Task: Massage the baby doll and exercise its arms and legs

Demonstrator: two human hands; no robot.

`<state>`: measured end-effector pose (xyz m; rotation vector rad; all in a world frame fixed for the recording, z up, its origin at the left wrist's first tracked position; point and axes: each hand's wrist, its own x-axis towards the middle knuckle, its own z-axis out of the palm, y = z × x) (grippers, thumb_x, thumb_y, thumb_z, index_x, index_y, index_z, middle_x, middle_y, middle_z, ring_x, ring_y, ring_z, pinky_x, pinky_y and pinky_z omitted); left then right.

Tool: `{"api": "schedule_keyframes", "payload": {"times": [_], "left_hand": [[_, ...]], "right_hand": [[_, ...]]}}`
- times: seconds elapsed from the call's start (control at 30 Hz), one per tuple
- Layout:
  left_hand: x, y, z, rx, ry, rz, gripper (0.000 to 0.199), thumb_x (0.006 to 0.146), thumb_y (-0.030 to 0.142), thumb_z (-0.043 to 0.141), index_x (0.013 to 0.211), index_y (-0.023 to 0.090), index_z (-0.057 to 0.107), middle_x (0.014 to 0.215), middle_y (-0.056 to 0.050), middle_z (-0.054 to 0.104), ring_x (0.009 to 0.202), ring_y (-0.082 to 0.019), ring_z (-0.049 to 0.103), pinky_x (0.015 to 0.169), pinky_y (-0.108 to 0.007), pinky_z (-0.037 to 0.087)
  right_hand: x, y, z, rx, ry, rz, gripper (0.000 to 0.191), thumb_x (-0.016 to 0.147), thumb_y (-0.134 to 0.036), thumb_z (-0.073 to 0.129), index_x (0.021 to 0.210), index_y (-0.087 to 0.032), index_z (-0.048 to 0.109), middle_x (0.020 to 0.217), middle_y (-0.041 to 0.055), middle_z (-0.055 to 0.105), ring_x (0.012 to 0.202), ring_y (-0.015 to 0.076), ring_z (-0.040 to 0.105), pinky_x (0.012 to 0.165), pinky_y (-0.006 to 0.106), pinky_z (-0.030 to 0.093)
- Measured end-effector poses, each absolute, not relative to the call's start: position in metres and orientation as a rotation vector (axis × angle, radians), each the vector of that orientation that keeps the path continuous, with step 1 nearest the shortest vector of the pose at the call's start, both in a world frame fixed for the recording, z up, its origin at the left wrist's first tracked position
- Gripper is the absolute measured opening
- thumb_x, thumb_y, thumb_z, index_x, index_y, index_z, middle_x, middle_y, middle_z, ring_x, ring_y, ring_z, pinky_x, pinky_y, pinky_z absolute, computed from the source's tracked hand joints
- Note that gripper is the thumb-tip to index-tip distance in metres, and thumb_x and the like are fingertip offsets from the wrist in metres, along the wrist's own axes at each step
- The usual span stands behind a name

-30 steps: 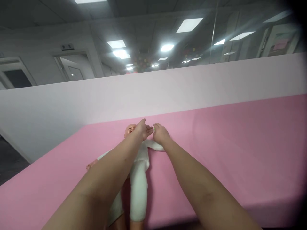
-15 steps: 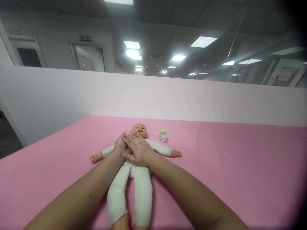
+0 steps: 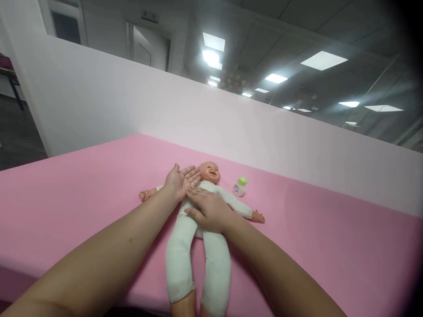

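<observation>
The left hand (image 3: 183,181) is turned palm up, fingers extended, and the right hand (image 3: 210,210) is held flat over the doll (image 3: 214,246), laid face-up on the pink surface (image 3: 330,246) near the bottle (image 3: 239,188) and probably light, soft-bodied and best lifted under trunk (image 3: 210,186) and head (image 3: 210,171).

Left fingers (image 3: 192,174), right fingers (image 3: 198,193) over doll (image 3: 185,226); bottle (image 3: 239,187) nearby

Ceiling panels (image 3: 324,60) glare with soft halos, while the right-hand corners are black.
</observation>
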<state>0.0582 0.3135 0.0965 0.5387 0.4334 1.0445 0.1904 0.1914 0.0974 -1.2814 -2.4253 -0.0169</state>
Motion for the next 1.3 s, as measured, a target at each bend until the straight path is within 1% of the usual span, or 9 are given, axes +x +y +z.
{"api": "schedule_keyframes", "payload": {"times": [0.13,0.3,0.47,0.63,0.73,0.9,1.03,1.17,1.3], "left_hand": [[0.063,0.308,0.095,0.476,0.390,1.049,0.068,0.103,0.062,0.029,0.141,0.011,0.054,0.137,-0.026,0.064,0.120,-0.032,0.069,0.098,-0.044,0.060],[0.068,0.301,0.097,0.392,0.375,0.977,0.058,0.105,0.048,0.033,0.142,0.008,0.054,0.131,-0.028,0.067,0.115,-0.033,0.072,0.095,-0.049,0.061],[0.064,0.295,0.104,0.375,0.304,0.945,0.059,0.106,0.047,0.035,0.141,0.004,0.055,0.131,-0.030,0.067,0.114,-0.034,0.072,0.094,-0.048,0.061],[0.070,0.286,0.106,0.372,0.368,0.972,0.058,0.105,0.046,0.037,0.136,0.002,0.059,0.128,-0.028,0.069,0.112,-0.033,0.073,0.095,-0.044,0.060],[0.075,0.283,0.104,0.392,0.404,0.967,0.055,0.105,0.042,0.037,0.134,0.002,0.060,0.125,-0.028,0.070,0.108,-0.032,0.074,0.096,-0.046,0.059],[0.069,0.285,0.104,0.423,0.490,1.033,0.053,0.104,0.039,0.038,0.136,0.003,0.059,0.122,-0.028,0.071,0.103,-0.031,0.076,0.092,-0.045,0.061],[0.058,0.294,0.105,0.428,0.525,1.069,0.053,0.103,0.035,0.038,0.138,0.002,0.056,0.122,-0.028,0.071,0.106,-0.032,0.075,0.089,-0.044,0.062],[0.053,0.298,0.101,0.437,0.430,1.055,0.055,0.102,0.037,0.039,0.141,0.001,0.055,0.128,-0.029,0.068,0.114,-0.033,0.072,0.093,-0.044,0.061],[0.061,0.287,0.099,0.419,0.385,0.973,0.062,0.101,0.049,0.044,0.140,0.002,0.056,0.129,-0.029,0.068,0.115,-0.034,0.072,0.093,-0.046,0.061]], "right_hand": [[0.184,0.190,0.093,-1.206,-2.415,-0.018,0.077,0.103,-0.054,0.051,0.163,-0.011,0.029,0.162,0.0168,0.040,0.152,0.0288,0.036,0.126,0.047,0.031],[0.188,0.192,0.096,-1.203,-2.508,-0.040,0.119,0.084,-0.077,0.067,0.168,-0.017,0.009,0.167,0.0175,0.029,0.153,0.0387,0.031,0.126,0.056,0.029],[0.194,0.201,0.099,-1.125,-2.601,-0.121,0.108,0.092,-0.076,0.056,0.168,-0.016,0.008,0.170,0.0162,0.018,0.157,0.0378,0.021,0.128,0.058,0.021],[0.195,0.206,0.097,-1.221,-2.588,-0.176,0.102,0.098,-0.074,0.045,0.166,-0.008,0.008,0.170,0.0197,0.013,0.158,0.0385,0.017,0.128,0.059,0.019],[0.196,0.204,0.095,-1.287,-2.551,-0.171,0.101,0.099,-0.073,0.044,0.166,-0.006,0.010,0.170,0.0181,0.010,0.158,0.0375,0.014,0.129,0.057,0.017],[0.194,0.196,0.098,-1.465,-2.443,-0.063,0.094,0.099,-0.073,0.044,0.164,-0.008,0.025,0.170,0.0166,0.017,0.158,0.0373,0.015,0.129,0.057,0.017],[0.186,0.187,0.100,-1.344,-2.499,0.044,0.089,0.101,-0.070,0.043,0.162,-0.006,0.030,0.168,0.0182,0.025,0.157,0.0344,0.023,0.130,0.052,0.019],[0.177,0.175,0.100,-1.215,-2.508,0.113,0.093,0.102,-0.071,0.040,0.163,-0.003,0.023,0.169,0.0197,0.020,0.158,0.0337,0.020,0.130,0.051,0.019],[0.175,0.171,0.096,-1.186,-2.485,0.105,0.100,0.100,-0.074,0.040,0.165,-0.003,0.012,0.170,0.0202,0.009,0.159,0.0345,0.012,0.130,0.052,0.017]]}}
